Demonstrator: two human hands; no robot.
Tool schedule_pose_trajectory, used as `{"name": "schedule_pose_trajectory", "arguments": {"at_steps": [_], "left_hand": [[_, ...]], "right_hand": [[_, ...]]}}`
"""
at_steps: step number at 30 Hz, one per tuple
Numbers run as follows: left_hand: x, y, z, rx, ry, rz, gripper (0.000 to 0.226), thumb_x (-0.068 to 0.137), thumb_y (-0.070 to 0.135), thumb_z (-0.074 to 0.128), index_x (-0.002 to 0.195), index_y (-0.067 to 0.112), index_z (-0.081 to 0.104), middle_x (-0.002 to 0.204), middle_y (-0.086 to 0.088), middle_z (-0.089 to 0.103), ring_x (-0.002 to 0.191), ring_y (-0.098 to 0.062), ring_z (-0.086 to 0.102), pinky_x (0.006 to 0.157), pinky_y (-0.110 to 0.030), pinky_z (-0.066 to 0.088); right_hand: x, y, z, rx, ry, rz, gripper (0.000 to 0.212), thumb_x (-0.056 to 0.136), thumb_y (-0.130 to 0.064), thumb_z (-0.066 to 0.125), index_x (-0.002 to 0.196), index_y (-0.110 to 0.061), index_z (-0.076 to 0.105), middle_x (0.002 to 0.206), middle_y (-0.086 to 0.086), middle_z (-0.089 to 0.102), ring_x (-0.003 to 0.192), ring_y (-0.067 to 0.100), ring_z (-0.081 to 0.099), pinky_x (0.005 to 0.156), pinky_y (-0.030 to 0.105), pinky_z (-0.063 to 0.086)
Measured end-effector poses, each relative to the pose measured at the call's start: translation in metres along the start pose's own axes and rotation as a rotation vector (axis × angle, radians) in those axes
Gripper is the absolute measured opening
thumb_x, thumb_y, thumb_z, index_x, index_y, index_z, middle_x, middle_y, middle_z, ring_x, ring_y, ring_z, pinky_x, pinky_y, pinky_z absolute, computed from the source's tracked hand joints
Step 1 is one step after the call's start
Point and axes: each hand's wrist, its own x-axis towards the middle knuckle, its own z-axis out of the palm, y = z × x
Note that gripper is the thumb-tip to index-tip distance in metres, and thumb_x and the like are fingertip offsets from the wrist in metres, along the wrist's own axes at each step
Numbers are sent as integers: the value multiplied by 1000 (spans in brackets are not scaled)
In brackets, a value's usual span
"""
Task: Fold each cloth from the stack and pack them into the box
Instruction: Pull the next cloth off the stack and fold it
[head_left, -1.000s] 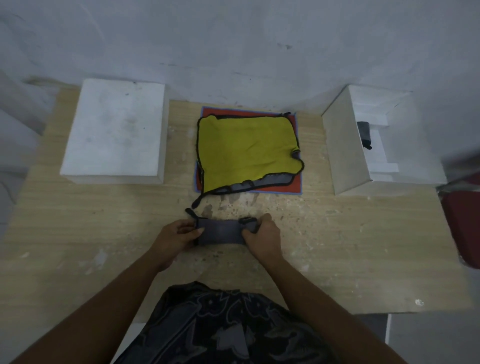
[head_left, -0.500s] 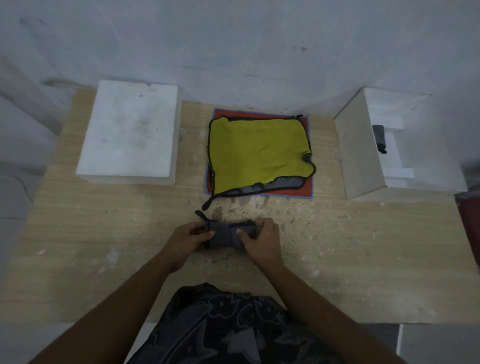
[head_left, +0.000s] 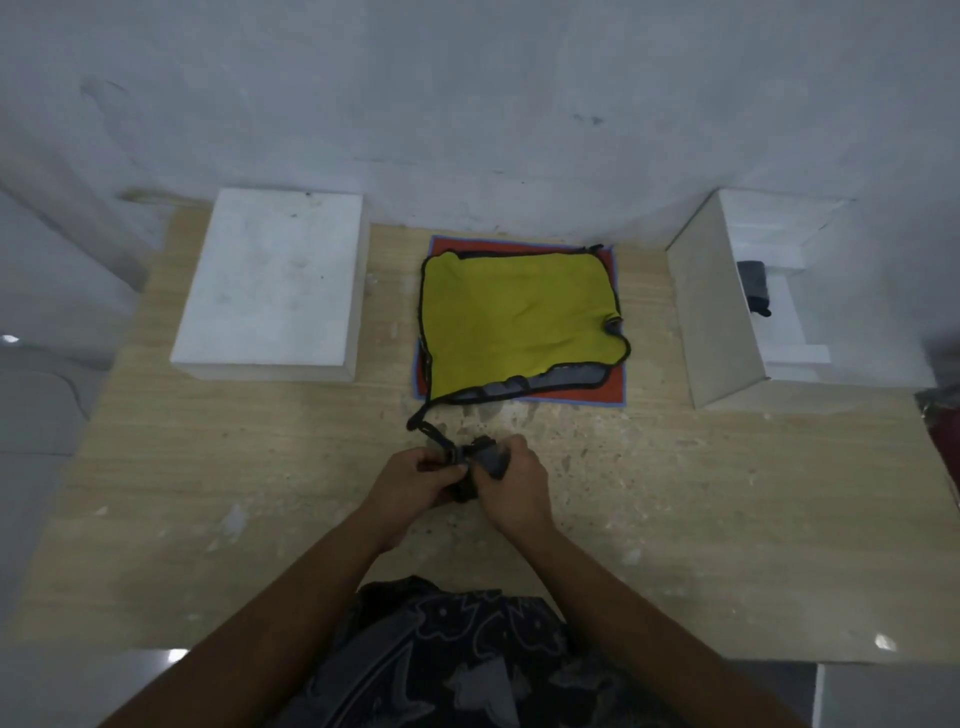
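Observation:
A small dark grey cloth (head_left: 485, 460), folded into a tight bundle, is held just above the table's middle. My left hand (head_left: 415, 480) pinches its left end and my right hand (head_left: 517, 486) grips its right side. Behind them lies the stack (head_left: 519, 322): a yellow cloth with black trim on top, a grey cloth under it, an orange-red cloth with blue edging at the bottom. The open white box (head_left: 727, 312) stands at the right with one folded dark cloth (head_left: 754, 283) inside.
A white box lid (head_left: 270, 280) lies at the back left of the wooden table (head_left: 260, 493). A grey wall rises right behind the table. A dark red object (head_left: 943, 441) shows at the right edge.
My hands have drawn closer together, folding the grey cloth from a flat strip into a compact bundle and lifting it slightly. The camera view has shifted a little.

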Motion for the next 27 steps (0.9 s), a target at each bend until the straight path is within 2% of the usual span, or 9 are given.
{"name": "schedule_pose_trajectory", "arguments": {"at_steps": [4, 7, 9, 12, 15, 17, 20, 24, 27], "left_hand": [[-9, 13, 17, -21, -35, 34, 32, 87, 34, 64, 102, 6, 69, 104, -13, 72, 96, -24, 71, 89, -38, 57], [-14, 22, 36, -20, -35, 61, 43, 80, 51, 61, 97, 13, 71, 101, -9, 73, 95, -22, 71, 86, -36, 57], [-17, 25, 51, -3, -31, 124, 41, 77, 50, 66, 96, 15, 74, 97, -6, 75, 92, -20, 72, 82, -33, 58], [-14, 30, 72, -30, 28, 152, 30, 80, 34, 73, 101, 12, 74, 97, -6, 76, 91, -20, 73, 75, -31, 61], [-10, 42, 98, -74, 32, 129, 32, 82, 28, 72, 108, 10, 71, 101, -5, 75, 91, -19, 73, 74, -28, 61], [-7, 52, 117, -117, -19, 164, 31, 87, 26, 67, 112, 8, 68, 104, -8, 74, 95, -21, 71, 80, -31, 60], [-9, 69, 154, -163, -110, 233, 34, 87, 24, 65, 114, 3, 67, 109, -12, 73, 101, -26, 70, 88, -38, 57], [-1, 88, 204, -92, -156, 348, 30, 88, 20, 64, 116, 11, 67, 114, -6, 72, 107, -23, 67, 93, -39, 54], [10, 107, 239, 74, -173, 402, 28, 82, 36, 69, 106, 22, 72, 103, -2, 74, 100, -19, 69, 85, -34, 57]], "right_hand": [[-7, 3, -21, 130, 36, -89, 24, 98, -33, 45, 103, -13, 58, 101, 5, 57, 87, 16, 56, 72, 24, 46], [-14, 8, -40, 123, 48, -192, 24, 99, -15, 42, 113, -8, 60, 109, 5, 58, 90, 11, 54, 74, 7, 40], [-19, 10, -55, 182, 47, -220, 21, 98, -8, 44, 110, -10, 61, 104, -2, 60, 86, 0, 55, 72, 2, 41], [-21, 14, -82, 328, 51, -237, 17, 93, -1, 49, 97, -11, 62, 95, -9, 64, 88, -3, 60, 74, 7, 45], [-17, 20, -113, 538, 139, -139, 9, 89, -7, 61, 95, -13, 61, 97, -1, 67, 91, 5, 64, 76, 16, 51], [-9, 28, -135, 652, 178, 31, 22, 86, -21, 67, 106, -16, 58, 106, 0, 64, 98, 9, 63, 81, 25, 54], [8, 35, -171, 883, -21, 205, 44, 86, -34, 65, 124, -18, 50, 118, 3, 63, 105, 17, 65, 86, 39, 57], [30, 41, -218, 921, 35, 116, 44, 87, -23, 67, 126, -14, 50, 112, 11, 69, 98, 20, 69, 86, 42, 57], [49, 48, -259, 927, 145, 30, 38, 87, -13, 65, 122, -11, 51, 107, 12, 70, 96, 23, 70, 80, 38, 58]]}}
